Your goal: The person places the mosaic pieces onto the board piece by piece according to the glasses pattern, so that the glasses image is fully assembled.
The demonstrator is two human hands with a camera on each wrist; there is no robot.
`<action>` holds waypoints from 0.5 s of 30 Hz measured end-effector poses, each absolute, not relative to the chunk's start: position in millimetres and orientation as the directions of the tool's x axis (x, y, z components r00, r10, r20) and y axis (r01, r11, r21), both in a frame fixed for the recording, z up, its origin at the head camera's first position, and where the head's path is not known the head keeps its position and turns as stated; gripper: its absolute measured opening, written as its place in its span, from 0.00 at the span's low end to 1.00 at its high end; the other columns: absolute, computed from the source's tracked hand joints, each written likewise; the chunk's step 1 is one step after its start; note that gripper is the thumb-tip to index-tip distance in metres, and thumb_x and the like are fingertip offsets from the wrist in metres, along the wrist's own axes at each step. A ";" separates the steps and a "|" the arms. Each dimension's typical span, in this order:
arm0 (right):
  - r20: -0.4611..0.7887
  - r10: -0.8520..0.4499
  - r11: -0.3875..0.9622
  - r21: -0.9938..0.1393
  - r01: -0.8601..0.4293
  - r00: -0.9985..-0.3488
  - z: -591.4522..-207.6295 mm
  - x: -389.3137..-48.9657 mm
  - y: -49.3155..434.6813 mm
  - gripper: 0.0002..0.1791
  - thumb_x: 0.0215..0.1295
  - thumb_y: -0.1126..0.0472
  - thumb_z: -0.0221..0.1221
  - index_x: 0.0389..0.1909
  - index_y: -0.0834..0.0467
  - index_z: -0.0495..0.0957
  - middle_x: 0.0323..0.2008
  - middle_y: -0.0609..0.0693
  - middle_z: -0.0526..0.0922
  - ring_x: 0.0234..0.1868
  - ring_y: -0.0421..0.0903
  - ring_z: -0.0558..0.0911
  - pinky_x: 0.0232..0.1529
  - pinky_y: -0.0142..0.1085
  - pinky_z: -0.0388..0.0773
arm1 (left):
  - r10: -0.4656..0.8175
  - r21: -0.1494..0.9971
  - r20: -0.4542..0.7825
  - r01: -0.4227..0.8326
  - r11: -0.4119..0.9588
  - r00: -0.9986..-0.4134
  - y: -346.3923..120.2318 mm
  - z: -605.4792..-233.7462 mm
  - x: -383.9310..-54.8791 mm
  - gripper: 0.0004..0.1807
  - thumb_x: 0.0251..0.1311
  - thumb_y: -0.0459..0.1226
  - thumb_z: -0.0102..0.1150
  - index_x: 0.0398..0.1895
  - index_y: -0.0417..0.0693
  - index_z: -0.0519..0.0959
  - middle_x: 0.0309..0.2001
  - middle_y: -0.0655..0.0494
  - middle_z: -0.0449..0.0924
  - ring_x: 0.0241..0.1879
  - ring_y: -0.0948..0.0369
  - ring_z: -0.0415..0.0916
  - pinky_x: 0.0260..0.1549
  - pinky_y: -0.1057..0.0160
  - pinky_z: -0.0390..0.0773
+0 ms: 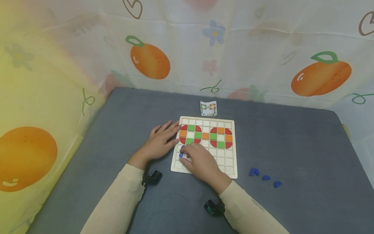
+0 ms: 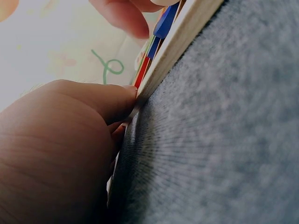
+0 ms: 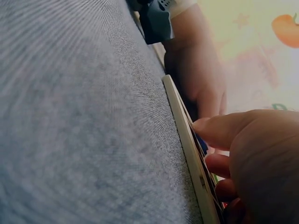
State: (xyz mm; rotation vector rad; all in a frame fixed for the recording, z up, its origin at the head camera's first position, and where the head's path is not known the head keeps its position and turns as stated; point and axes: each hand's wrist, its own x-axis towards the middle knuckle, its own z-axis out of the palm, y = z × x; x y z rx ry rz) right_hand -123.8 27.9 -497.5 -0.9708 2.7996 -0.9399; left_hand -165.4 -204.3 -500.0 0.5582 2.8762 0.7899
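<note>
A square wooden grid board holds red, green and orange pieces set in two ring shapes. My left hand lies along its left side, fingers extended and fingertips touching the edge; the left wrist view shows the thumb against the rim. Over the lower left of the board, my right hand pinches a blue piece between thumb and index finger. Just above it sits another blue piece, partly covered by the fingers. In the right wrist view, the right hand's fingers mostly hide both.
Several loose blue pieces lie on the grey tabletop right of the board. A small printed pattern card stands beyond the board's far edge. Behind the table hangs a fruit-print curtain.
</note>
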 end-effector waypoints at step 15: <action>0.148 -0.578 0.615 -0.569 -0.547 -0.803 -500.7 -125.2 29.1 0.16 0.74 0.54 0.72 0.58 0.53 0.86 0.40 0.44 0.80 0.43 0.45 0.77 0.50 0.43 0.78 | 0.379 0.513 -0.008 0.321 0.796 -0.926 -203.9 -499.4 -166.1 0.36 0.83 0.49 0.56 0.87 0.53 0.62 0.86 0.59 0.53 0.86 0.52 0.42 0.78 0.38 0.37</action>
